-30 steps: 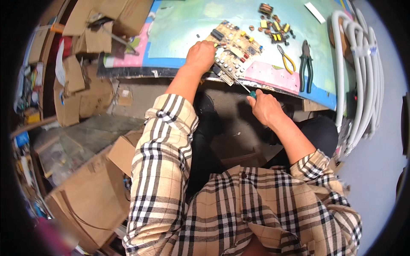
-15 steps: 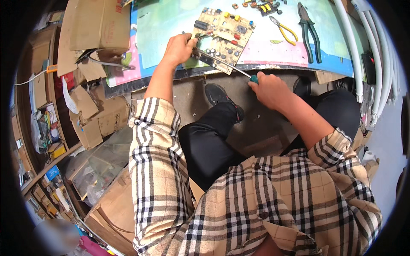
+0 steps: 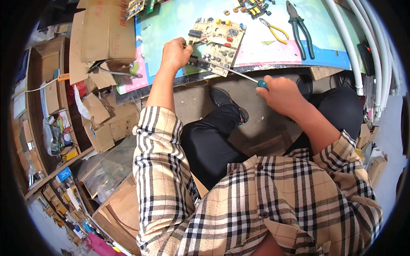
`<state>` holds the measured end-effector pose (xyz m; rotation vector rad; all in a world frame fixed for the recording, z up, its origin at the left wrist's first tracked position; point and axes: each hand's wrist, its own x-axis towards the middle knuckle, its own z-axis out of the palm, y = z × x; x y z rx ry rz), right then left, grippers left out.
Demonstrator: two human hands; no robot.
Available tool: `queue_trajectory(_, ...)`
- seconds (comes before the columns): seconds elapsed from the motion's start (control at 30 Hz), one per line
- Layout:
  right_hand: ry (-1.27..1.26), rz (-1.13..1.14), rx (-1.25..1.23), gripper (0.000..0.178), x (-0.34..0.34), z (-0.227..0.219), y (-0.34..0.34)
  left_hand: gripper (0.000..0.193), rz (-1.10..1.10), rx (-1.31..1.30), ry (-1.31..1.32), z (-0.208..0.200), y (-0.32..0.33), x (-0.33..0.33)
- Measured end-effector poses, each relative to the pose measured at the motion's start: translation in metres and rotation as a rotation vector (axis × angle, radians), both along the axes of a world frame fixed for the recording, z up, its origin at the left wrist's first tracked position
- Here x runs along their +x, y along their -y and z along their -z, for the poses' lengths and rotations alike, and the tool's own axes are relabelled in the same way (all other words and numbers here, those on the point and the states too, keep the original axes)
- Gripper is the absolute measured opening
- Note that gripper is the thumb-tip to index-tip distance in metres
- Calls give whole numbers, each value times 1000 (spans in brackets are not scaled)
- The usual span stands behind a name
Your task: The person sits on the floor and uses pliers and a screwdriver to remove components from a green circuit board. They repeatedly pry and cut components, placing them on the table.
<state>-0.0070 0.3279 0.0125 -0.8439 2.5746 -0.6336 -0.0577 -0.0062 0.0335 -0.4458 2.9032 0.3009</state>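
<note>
A tan circuit board (image 3: 222, 53) studded with capacitors and other parts lies at the table's front edge, its near corner jutting over. At its left side, my left hand (image 3: 175, 54) is closed on the edge; the fingertips are partly hidden. My right hand (image 3: 282, 94) grips the green handle of a long screwdriver (image 3: 241, 74) out beyond the table edge. The thin metal shaft slants left across the near part of the board. Its tip lies near my left fingers, and I cannot tell what it touches.
Yellow-handled cutters (image 3: 274, 31) and dark-green pliers (image 3: 300, 32) lie right of the board. Loose small components (image 3: 252, 7) are piled behind. A cardboard box (image 3: 109, 32) stands at the left, above cluttered shelves (image 3: 47, 98). White corrugated tubes (image 3: 376, 51) hang at the right.
The board and my left hand have come slightly nearer to me. My right hand has drawn the screwdriver handle a little right and back. The whole view has shifted slightly.
</note>
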Motion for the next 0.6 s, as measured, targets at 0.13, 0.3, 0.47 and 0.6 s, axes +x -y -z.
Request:
queue_trajectory(0.13, 53, 115, -179, 38, -19, -23, -5, 29, -236, 115, -61, -2, 18, 11)
queue_trajectory(0.3, -16, 360, -96, 38, -64, -33, -1, 32, -484, 284, -108, -2, 20, 29)
queue_trajectory(0.47, -321, 488, 87, 35, -144, -10, -14, 37, -545, 155, -212, 21, 7, 43)
queue_trajectory(0.6, -195, 595, 254, 33, -178, 33, -43, 36, -489, 34, -101, 40, -27, 40)
